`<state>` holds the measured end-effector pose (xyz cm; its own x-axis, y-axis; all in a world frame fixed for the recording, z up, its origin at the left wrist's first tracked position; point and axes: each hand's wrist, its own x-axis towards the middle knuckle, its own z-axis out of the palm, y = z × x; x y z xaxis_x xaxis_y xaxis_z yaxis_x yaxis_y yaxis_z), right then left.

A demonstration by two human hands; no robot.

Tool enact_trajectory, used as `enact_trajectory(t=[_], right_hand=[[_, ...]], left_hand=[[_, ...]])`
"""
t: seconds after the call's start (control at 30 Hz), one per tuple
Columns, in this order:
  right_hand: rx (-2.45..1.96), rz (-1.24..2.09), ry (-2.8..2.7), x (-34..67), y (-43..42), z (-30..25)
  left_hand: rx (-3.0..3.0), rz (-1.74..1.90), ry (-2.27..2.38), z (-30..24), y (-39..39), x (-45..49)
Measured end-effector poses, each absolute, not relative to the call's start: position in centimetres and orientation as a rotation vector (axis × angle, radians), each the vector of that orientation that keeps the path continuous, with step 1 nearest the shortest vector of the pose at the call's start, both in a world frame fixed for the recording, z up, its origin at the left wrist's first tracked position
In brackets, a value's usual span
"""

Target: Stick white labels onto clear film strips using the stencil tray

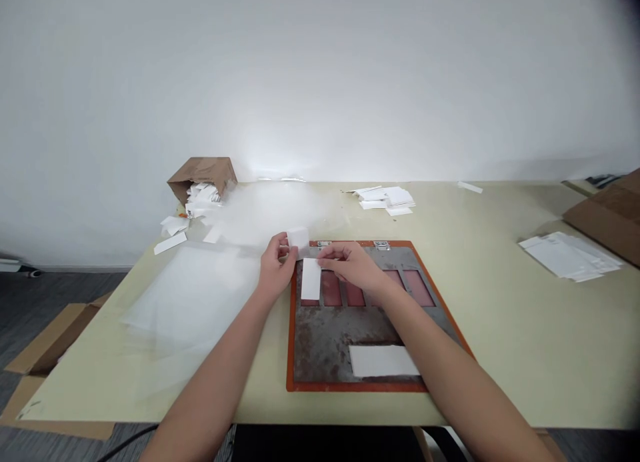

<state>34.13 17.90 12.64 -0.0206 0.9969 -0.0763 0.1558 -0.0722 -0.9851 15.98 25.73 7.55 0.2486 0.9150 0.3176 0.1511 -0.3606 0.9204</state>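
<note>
My left hand (277, 265) pinches several small white cards (299, 238) just beyond the left back corner of a hinged board. In my right hand (347, 262), thumb and fingers hold one white card (311, 282) by its right edge, over the leftmost slot. The board has a grey metal plate (320, 342) with a row of several reddish rectangular slots (419, 289) and an orange rim (290, 355). A wider white card stack (383, 361) lies on the plate's front part, its right end hidden by my right forearm.
Clear plastic sheets (195, 289) cover the table's left side. Behind them, a tipped cardboard box (215, 169) spills white strips. Loose white cards (387, 199) lie at the back, with more white sheets (565, 255) beside a brown box (610, 209) at right.
</note>
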Motion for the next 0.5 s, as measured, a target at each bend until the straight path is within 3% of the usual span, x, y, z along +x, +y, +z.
enact_trajectory(t=[0.5], right_hand=[[-1.394,1.369,-1.128,33.2,18.4,10.9]], left_hand=[[1.551,1.239,0.958,8.2,25.6,16.0]])
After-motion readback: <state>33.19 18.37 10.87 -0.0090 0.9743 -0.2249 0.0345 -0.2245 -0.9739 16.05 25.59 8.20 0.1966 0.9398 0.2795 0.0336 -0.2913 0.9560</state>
